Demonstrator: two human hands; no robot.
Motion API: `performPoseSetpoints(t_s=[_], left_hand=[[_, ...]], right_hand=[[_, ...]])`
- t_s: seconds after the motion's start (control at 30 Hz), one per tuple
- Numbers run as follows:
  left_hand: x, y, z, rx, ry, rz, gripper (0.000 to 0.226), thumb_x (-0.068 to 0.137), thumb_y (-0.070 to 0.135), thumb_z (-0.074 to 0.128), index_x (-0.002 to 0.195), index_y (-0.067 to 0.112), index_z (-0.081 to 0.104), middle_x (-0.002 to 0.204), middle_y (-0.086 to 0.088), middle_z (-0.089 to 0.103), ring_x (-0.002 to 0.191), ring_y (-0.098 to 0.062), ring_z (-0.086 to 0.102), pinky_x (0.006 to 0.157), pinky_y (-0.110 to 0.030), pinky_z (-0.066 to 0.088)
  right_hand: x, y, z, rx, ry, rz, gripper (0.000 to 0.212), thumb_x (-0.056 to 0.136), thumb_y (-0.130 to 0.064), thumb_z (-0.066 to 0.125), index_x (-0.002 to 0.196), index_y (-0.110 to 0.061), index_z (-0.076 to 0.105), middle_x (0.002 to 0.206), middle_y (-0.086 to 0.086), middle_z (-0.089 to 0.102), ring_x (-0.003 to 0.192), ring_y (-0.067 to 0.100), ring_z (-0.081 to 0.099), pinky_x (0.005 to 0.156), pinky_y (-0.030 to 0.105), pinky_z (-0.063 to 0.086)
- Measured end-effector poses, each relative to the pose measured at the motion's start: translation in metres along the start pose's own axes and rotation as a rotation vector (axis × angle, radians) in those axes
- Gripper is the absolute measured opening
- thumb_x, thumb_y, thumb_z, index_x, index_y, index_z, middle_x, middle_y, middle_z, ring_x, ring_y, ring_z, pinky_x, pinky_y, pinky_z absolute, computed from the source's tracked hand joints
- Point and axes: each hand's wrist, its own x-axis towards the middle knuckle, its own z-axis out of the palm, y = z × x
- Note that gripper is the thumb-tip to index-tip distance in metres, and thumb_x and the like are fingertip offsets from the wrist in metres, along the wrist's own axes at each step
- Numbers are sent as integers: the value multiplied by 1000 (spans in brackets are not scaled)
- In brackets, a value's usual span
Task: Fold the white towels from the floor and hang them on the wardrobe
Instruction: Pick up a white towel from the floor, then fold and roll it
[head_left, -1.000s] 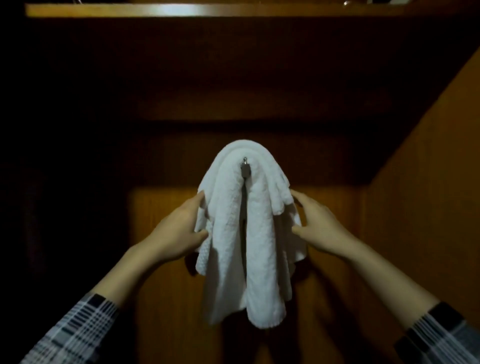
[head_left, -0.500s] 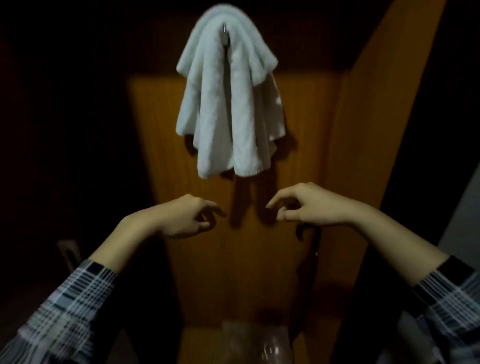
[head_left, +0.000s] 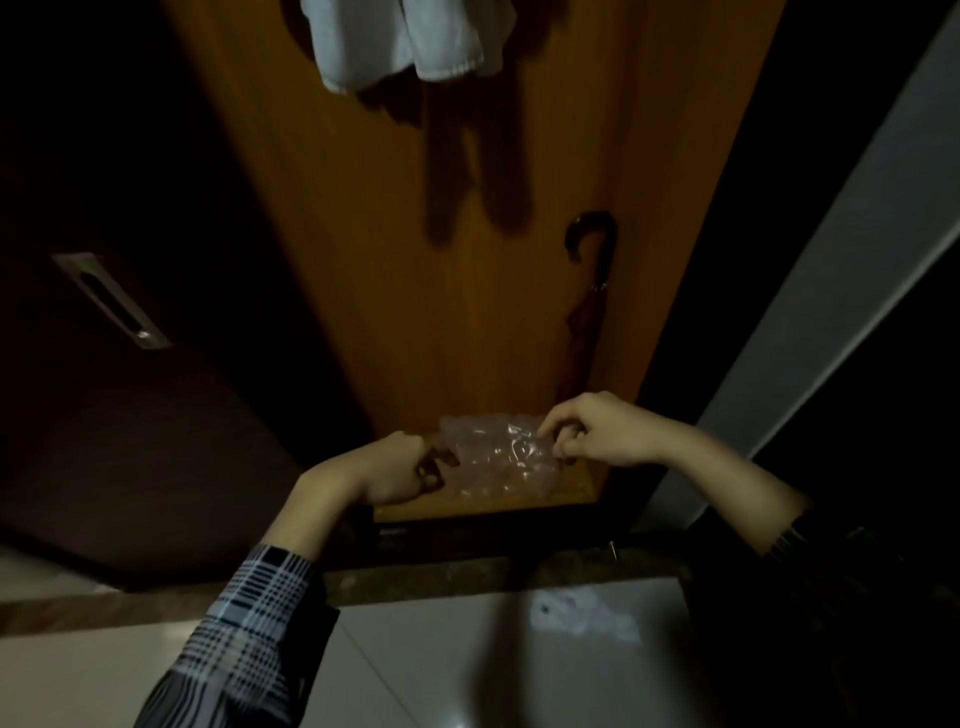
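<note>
Hanging now at the very top of the view, on the orange-brown wooden wardrobe panel (head_left: 395, 249): only the lower hems of the folded white terry towel (head_left: 400, 47), with its hook out of the picture. Gone from the cloth since a second ago, both hands; lowered since then to the bottom of the wardrobe, well apart from the towel. Left hand (head_left: 395, 470) with fingers curled loosely, holding nothing that can be seen. Right hand (head_left: 592, 434) also loosely curled, just in front of the crumpled clear plastic bag (head_left: 493, 452) lying on the wardrobe floor; impossible to tell whether touching the bag or only passing before it, but no clear grip visible. Leaning in the right corner, a dark folded umbrella with a curved handle (head_left: 592, 291). Meaning for the task, as a judgement: this towel finished and left in place, the gaze and arms going down for the next one. On the pale tiled floor (head_left: 415, 675) below, a whitish crumpled shape (head_left: 582, 616), too dim and blurred to name with certainty, possibly another towel to fold.
</note>
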Motion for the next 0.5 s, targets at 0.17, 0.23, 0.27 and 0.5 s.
performPoseSetpoints(t_s=[0.17, 0.23, 0.27, 0.5], left_hand=[[33, -20, 65, -127, 28, 12, 35, 96, 18, 53, 131, 22, 53, 114, 2, 63, 102, -14, 60, 88, -28, 49], [54, -32, 98, -149, 49, 32, 36, 96, 18, 53, 132, 21, 53, 122, -1, 62, 109, -16, 59, 91, -26, 47], [64, -39, 116, -156, 55, 34, 36, 96, 19, 53, 132, 20, 53, 125, -2, 61, 112, -17, 58, 92, -26, 46], [150, -98, 267, -285, 148, 34, 33, 97, 23, 53, 130, 23, 55, 129, 2, 57, 118, -14, 53, 92, -23, 42]], right_hand=[[20, 60, 69, 30, 48, 132, 26, 91, -8, 58, 115, -14, 65, 95, 0, 70, 90, 10, 66, 72, 9, 46], [36, 90, 103, 35, 57, 176, 24, 91, -10, 59, 114, -15, 66, 95, 1, 69, 86, 7, 62, 64, 1, 40], [45, 106, 122, 45, 53, 200, 24, 91, -10, 60, 114, -14, 65, 92, 1, 68, 81, 4, 61, 61, 1, 39], [113, 229, 273, 10, 111, 261, 25, 92, -3, 51, 110, -4, 68, 97, 0, 61, 81, 6, 51, 63, 4, 37]])
